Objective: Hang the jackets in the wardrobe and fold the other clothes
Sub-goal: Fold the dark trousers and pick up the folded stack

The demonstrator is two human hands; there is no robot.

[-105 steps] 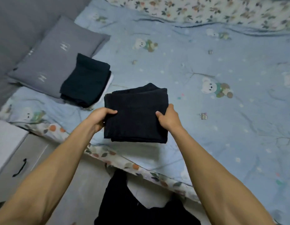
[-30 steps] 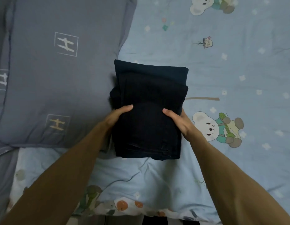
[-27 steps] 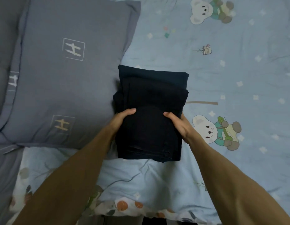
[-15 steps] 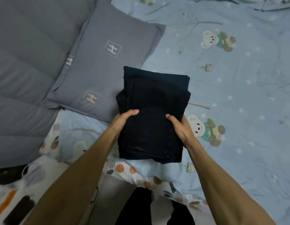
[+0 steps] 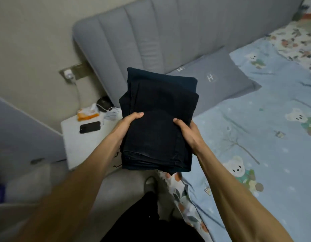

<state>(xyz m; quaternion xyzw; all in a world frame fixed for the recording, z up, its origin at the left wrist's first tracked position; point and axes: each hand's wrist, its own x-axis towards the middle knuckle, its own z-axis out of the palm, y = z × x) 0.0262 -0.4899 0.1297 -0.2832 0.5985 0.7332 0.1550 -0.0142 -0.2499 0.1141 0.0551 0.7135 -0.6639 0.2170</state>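
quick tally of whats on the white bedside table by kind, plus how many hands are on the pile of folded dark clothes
On the white bedside table:
phone: 1
orange and white packet: 1
dark round object: 1
white cable: 1
Hands on the pile of folded dark clothes:
left hand and right hand: 2
Total: 4 things on the table, 2 hands

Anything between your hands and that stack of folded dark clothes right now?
Nothing visible: the left hand and right hand grip opposite sides of the stack of folded dark clothes, thumbs on top, holding it off the blue bear-print bedsheet.
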